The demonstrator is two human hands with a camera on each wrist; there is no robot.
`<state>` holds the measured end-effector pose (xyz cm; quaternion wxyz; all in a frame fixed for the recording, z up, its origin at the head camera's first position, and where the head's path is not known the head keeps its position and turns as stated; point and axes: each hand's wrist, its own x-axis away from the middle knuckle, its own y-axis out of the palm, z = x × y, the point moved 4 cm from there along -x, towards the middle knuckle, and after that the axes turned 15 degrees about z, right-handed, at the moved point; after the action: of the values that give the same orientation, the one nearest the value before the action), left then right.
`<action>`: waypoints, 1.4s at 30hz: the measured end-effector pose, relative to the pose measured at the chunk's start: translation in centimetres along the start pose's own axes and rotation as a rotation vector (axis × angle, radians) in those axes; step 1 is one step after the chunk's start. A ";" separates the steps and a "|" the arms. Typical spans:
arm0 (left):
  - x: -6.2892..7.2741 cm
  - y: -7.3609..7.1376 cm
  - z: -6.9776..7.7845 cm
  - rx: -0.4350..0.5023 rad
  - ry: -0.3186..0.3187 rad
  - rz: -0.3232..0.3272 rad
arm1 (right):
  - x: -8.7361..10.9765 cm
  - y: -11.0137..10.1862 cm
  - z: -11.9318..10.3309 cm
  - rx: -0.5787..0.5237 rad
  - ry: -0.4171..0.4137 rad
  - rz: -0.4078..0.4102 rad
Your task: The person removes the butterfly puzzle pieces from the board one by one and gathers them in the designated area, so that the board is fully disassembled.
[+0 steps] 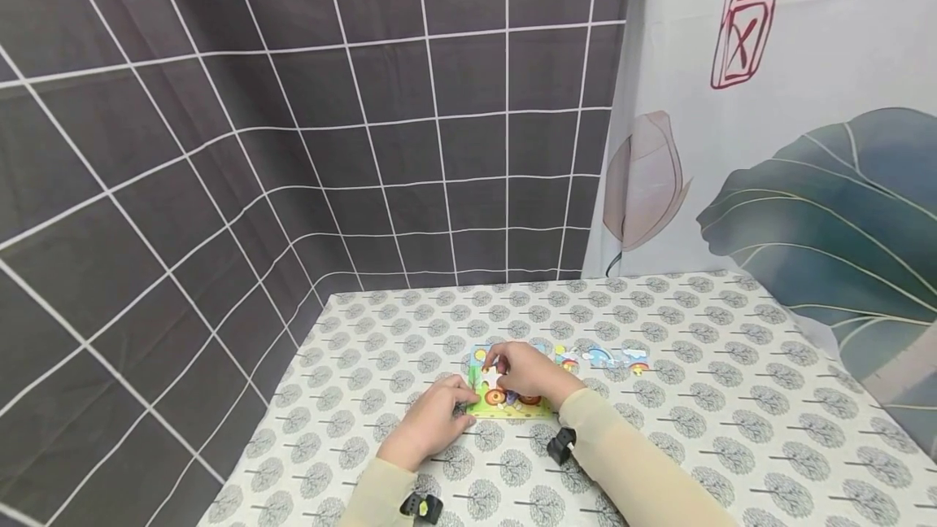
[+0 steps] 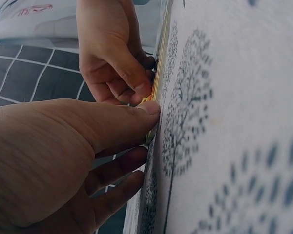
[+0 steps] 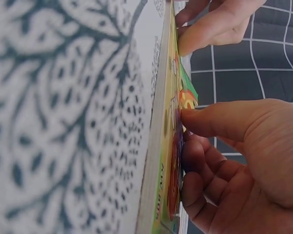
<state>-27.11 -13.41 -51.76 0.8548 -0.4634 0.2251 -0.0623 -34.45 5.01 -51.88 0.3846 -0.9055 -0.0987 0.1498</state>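
Observation:
A colourful picture puzzle board lies on the table, with a white patch showing in its picture. At its near left corner my left hand grips the edge, thumb at the near side and index finger on the left side. My right hand is over the board with its fingers curled down. In the right wrist view, a green, red and yellow puzzle piece stands tilted up from the board at the right thumb tip, pinched there. From the head view, the back of the hand hides this piece.
Right of the board lie several loose puzzle pieces, among them a rainbow piece and a red and orange one. A tree-patterned cloth covers the table. A dark checked curtain hangs behind, and a printed white one at the right.

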 end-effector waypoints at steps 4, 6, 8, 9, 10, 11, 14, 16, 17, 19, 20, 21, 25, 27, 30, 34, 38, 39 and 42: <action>0.0 0.0 0.0 0.001 0.004 -0.001 | 0.1 0.0 0.0 0.020 -0.010 0.001; 0.0 0.0 0.0 0.001 0.006 -0.001 | 0.1 0.1 0.0 0.027 -0.012 0.002; 0.0 0.0 0.0 0.001 0.010 0.001 | 0.1 0.1 0.0 0.028 -0.020 0.006; 0.0 0.0 -0.1 0.002 0.010 0.001 | 0.1 0.1 0.0 0.028 -0.020 0.006; 0.0 0.0 0.0 0.003 0.011 0.001 | 0.1 0.1 0.0 0.027 -0.018 0.006; 0.0 -0.1 0.0 0.003 0.011 0.001 | 0.1 0.1 0.0 0.027 -0.015 0.006; 0.1 -0.1 0.0 0.005 0.010 0.000 | 0.0 0.1 0.0 0.028 -0.003 0.006; 0.1 -0.1 0.1 0.007 0.009 0.000 | 0.0 0.1 0.1 0.027 0.001 0.007; 0.1 -0.1 0.1 0.008 0.008 0.000 | 0.0 0.1 0.0 0.024 0.000 0.008; 0.1 -0.1 0.1 0.011 0.006 -0.001 | 0.1 0.1 0.0 0.019 0.008 0.004; 0.1 -0.1 0.1 0.011 0.005 -0.001 | 0.1 0.0 0.0 0.015 0.013 0.002; 0.2 -0.1 0.1 0.011 0.004 -0.001 | 0.2 0.0 0.0 0.010 0.016 0.001; 0.2 0.0 0.0 0.011 -0.001 -0.001 | 0.2 -0.2 0.2 -0.003 0.028 0.002; 0.2 0.0 -0.1 0.011 -0.002 -0.001 | 0.2 -0.3 0.2 -0.010 0.025 0.003; 0.1 0.0 -0.1 0.014 -0.003 -0.002 | 0.3 -0.6 0.3 -0.024 0.018 0.000; 0.0 0.0 -0.1 0.011 -0.003 -0.004 | 0.6 -1.0 0.6 -0.033 0.017 0.003; 0.0 0.1 -0.2 0.007 -0.006 -0.005 | 0.9 -1.4 1.1 -0.034 0.013 0.025; 0.0 0.1 -0.2 0.006 -0.007 -0.005 | 1.0 -1.5 1.2 -0.034 0.010 0.032; 0.1 0.1 -0.2 0.008 -0.014 -0.006 | 1.4 -2.0 1.5 -0.038 0.014 0.049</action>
<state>-27.15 -13.53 -51.94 0.8580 -0.4610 0.2176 -0.0626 -33.82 7.83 -51.67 0.3641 -0.9158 -0.0766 0.1510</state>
